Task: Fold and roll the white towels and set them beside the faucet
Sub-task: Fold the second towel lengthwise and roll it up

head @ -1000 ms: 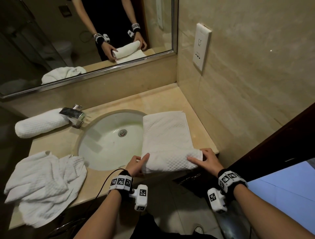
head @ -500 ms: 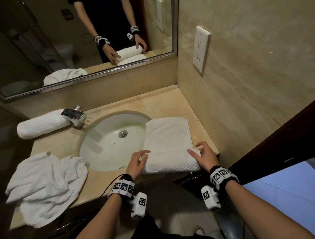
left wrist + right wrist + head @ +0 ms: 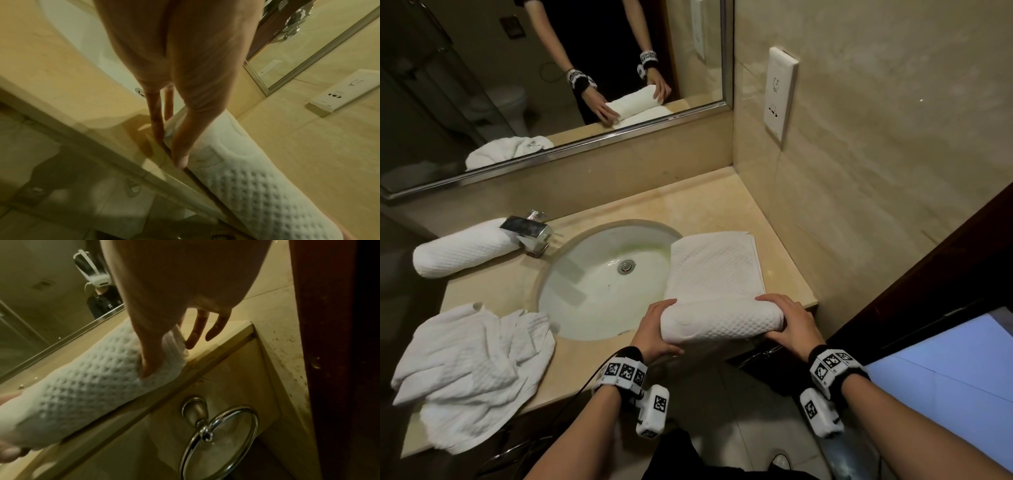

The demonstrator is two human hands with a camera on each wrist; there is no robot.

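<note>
Finished roll [image 3: 462, 246] lay just left of the faucet [image 3: 527, 231]; crumpled towel [image 3: 472, 373] waited at the counter's [image 3: 709, 205] near left. Left hand [image 3: 654, 334] and right hand [image 3: 789, 327] each gripped an end of the half-rolled towel [image 3: 717, 320] right of the sink [image 3: 599, 284], probably to keep the roll even. Only the right wrist view showed a towel ring [image 3: 218, 441] below.

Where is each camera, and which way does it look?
Head: on the head, looking down at the sink; both forearms and hands show.
Left wrist: looks along the left hand at the half-rolled towel.
Right wrist: looks along the right hand at that towel's other end and a towel ring.
All three share the towel.
</note>
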